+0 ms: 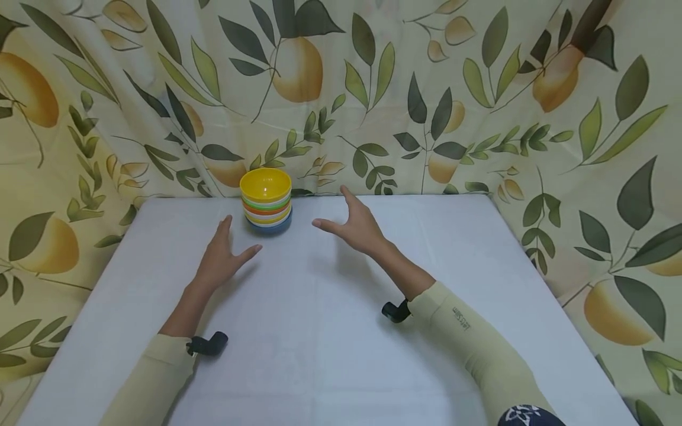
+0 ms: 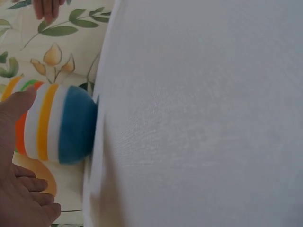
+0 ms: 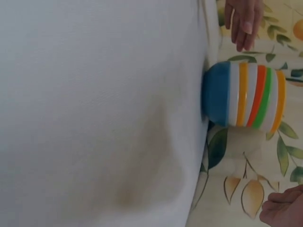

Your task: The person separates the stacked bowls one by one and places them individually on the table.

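A stack of nested bowls [image 1: 266,201] stands upright near the table's back edge, yellow on top, with green, orange, white and yellow bands below and a blue bowl at the bottom. Just to the left and nearer the front is my left hand [image 1: 218,260], thumb spread away from extended fingers. My right hand [image 1: 359,225] hovers to the right of the stack in a similar spread shape. Neither hand touches the bowls. In the left wrist view the stack [image 2: 78,125] shows behind my left thumb; the right wrist view shows its banded side [image 3: 218,94].
A white cloth [image 1: 319,331] covers the table. Behind and at both sides hangs a curtain [image 1: 367,106] printed with leaves and orange fruit, meeting the table's back edge close behind the bowls. Each wrist wears a small black camera [image 1: 210,344].
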A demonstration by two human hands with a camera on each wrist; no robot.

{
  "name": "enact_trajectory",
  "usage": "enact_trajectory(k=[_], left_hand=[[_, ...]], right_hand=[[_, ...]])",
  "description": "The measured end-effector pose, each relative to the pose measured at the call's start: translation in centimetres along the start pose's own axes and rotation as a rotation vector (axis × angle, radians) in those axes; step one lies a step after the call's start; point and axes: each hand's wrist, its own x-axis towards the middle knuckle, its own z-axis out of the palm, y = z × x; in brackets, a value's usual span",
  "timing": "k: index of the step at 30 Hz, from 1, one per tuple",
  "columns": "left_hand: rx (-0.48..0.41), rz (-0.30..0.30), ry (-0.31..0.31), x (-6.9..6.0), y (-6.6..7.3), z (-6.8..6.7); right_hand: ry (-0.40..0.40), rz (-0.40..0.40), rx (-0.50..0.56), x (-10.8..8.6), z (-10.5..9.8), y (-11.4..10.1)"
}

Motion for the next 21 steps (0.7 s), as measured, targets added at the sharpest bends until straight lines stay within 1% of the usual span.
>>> enact_trajectory(k=[3, 6, 9, 12, 15, 18, 21], left_hand=[[-0.023, -0.004, 0.004, 0.7, -0.2, 0.2], [-0.043, 0.002, 0.028, 1.3, -0.3, 0.2], [-0.058, 0.015, 0.057, 2.0, -0.1, 0.1], [-0.071, 0.017, 0.064, 2.7, -0.1, 0.2], [-0.08, 0.001, 0.06, 3.3, -0.2, 0.3], [-0.082, -0.026, 0.062, 3.9, -0.5, 0.3], [-0.09, -0.034, 0.054, 4.6, -0.7, 0.4]], right_hand=[[-0.01, 0.011, -0.01, 0.7, 0.4, -0.4], [-0.021, 0.021, -0.011, 1.5, 0.8, -1.0], [-0.021, 0.011, -0.002, 2.4, 1.2, -1.6], [-0.009, 0.005, -0.005, 3.2, 1.7, -2.1], [-0.009, -0.001, -0.009, 3.7, 2.2, -2.7], [-0.028, -0.03, -0.017, 4.4, 2.6, -3.4], [-0.044, -0.049, -0.032, 5.1, 3.0, -4.0]])
